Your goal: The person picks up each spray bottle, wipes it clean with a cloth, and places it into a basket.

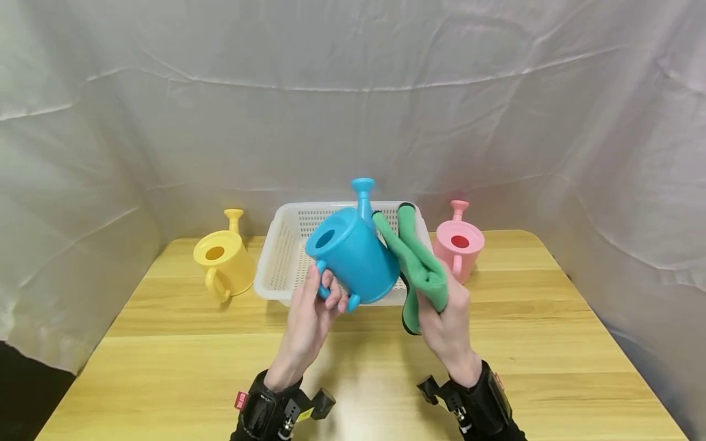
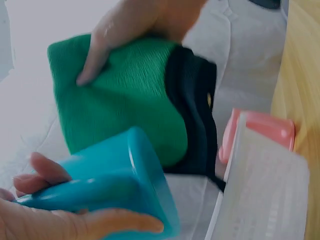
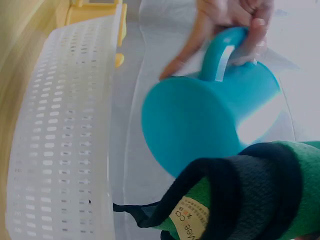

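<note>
A blue watering can (image 1: 358, 257) is held up, tilted, in front of the white basket. My left hand (image 1: 314, 312) grips it by its handle, and in the right wrist view the left fingers (image 3: 252, 30) curl round that handle. In my right hand (image 1: 449, 318) is a folded green cloth (image 1: 416, 263) with dark edging, right beside the can's right side. The left wrist view shows the cloth (image 2: 125, 95) pinched under the right thumb. Whether the cloth touches the can I cannot tell for certain.
Behind the can stands a white perforated basket (image 1: 278, 245) on the wooden table (image 1: 182, 355). To its left is a yellow watering can (image 1: 231, 263), to its right a pink watering can (image 1: 466, 245). Pale sheeting (image 1: 353, 122) hangs around the table's back and sides.
</note>
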`<action>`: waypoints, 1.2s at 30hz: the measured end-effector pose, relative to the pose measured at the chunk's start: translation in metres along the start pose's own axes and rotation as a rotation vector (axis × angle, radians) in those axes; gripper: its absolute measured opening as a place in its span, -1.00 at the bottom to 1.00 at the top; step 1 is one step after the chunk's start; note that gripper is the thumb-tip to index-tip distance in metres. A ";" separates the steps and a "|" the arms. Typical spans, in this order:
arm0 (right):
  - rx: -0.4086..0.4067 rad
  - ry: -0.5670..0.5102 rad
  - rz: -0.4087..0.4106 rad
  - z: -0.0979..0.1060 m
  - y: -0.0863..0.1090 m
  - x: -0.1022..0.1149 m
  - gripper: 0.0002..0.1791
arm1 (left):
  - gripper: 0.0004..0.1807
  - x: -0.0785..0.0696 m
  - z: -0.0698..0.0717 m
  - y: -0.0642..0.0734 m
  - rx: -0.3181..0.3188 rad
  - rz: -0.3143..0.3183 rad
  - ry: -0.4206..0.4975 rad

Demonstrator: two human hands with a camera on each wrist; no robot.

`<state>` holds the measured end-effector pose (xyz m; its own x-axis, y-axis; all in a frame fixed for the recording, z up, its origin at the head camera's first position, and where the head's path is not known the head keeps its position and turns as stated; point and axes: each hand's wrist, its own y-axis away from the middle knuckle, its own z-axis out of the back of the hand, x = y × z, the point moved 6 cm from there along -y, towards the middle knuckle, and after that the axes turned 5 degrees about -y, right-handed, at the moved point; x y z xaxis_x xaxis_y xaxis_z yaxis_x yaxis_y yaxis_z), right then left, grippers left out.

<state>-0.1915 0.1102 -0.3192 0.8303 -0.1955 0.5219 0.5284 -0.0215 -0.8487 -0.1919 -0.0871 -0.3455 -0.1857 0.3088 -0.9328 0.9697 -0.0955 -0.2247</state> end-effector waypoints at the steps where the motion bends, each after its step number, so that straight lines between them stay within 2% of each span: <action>1: -0.031 0.007 -0.013 0.003 0.000 -0.001 -0.60 | -0.58 0.000 0.003 -0.001 -0.024 0.000 -0.029; 4: -0.090 0.016 -0.037 0.010 -0.001 -0.004 -0.62 | -0.60 -0.001 0.015 -0.005 -0.100 -0.024 -0.167; 9: -0.132 -0.001 -0.048 0.016 -0.003 -0.005 -0.62 | -0.60 -0.005 0.040 -0.019 -0.218 -0.052 -0.480; 13: -0.125 -0.004 -0.061 0.017 -0.005 -0.004 -0.61 | -0.59 -0.003 0.058 -0.032 -0.263 -0.050 -0.720; 16: -0.118 -0.002 -0.071 0.016 -0.004 -0.005 -0.61 | -0.59 0.002 0.070 -0.039 -0.276 -0.014 -0.870; 21: -0.112 -0.002 -0.070 0.015 -0.004 -0.006 -0.60 | -0.59 0.009 0.083 -0.045 -0.291 0.070 -1.037; 27: -0.102 -0.002 -0.060 0.015 -0.004 -0.006 -0.59 | -0.56 0.015 0.085 -0.055 -0.267 0.089 -1.230; 33: -0.095 -0.004 -0.045 0.015 -0.005 -0.005 -0.59 | -0.56 0.023 0.087 -0.062 -0.230 0.127 -1.328; 36: -0.088 -0.001 -0.035 0.015 -0.004 -0.005 -0.58 | -0.57 0.026 0.085 -0.065 -0.205 0.122 -1.370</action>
<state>-0.1953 0.1258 -0.3166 0.8115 -0.1924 0.5517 0.5398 -0.1144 -0.8340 -0.2731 -0.1535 -0.3790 0.0107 -0.8662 -0.4996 0.9744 0.1211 -0.1892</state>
